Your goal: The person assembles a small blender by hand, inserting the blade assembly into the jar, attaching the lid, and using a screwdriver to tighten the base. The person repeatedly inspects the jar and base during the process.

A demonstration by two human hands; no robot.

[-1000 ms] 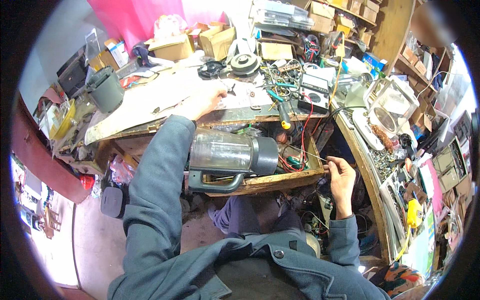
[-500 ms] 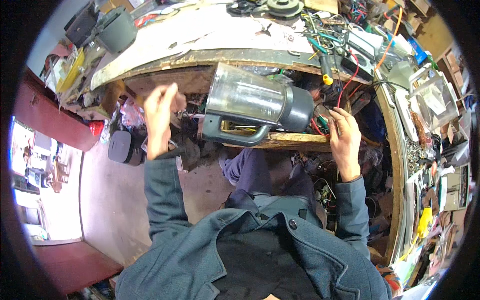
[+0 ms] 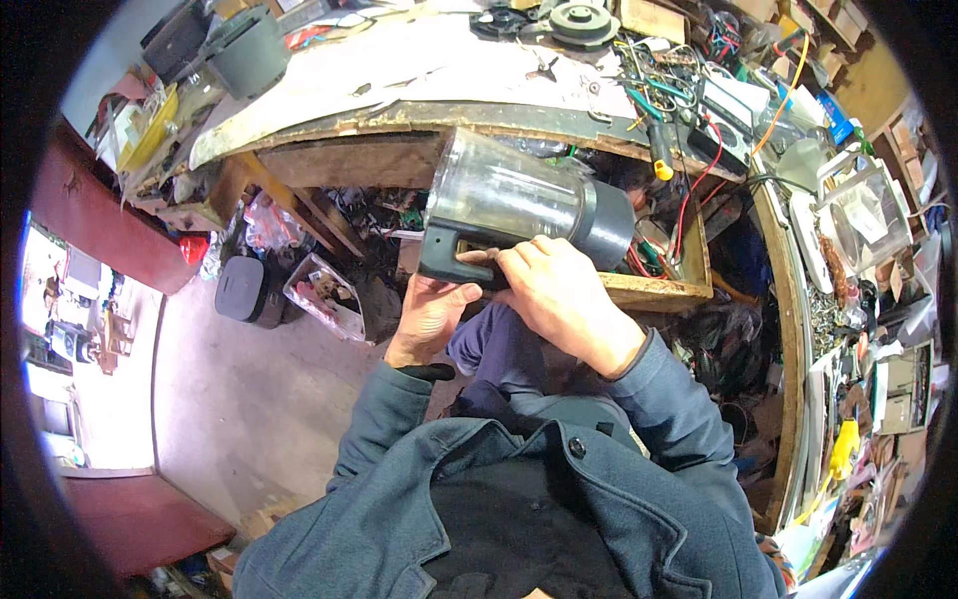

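A clear blender jar [image 3: 509,190] with a black base collar and black handle lies on its side across the open wooden drawer [image 3: 659,292], its mouth to the left. Both of my hands are at the handle. My left hand [image 3: 431,317] holds the handle's end near the jar's mouth from below, its fingers partly hidden behind it. With fingers curled over the handle's middle, my right hand [image 3: 559,297] grips it and hides part of it.
Beyond the drawer runs the workbench [image 3: 399,80] with a pale sheet, metal discs [image 3: 579,25], tangled wires and a yellow-tipped screwdriver [image 3: 661,150]. Clutter covers the right-hand bench. An open box of scraps [image 3: 327,297] and a dark rounded case [image 3: 244,290] stand on the floor.
Both hands have come inward to the jar's handle, the left from beside the mouth and the right from the wires by the base. The jar lies in nearly the same place.
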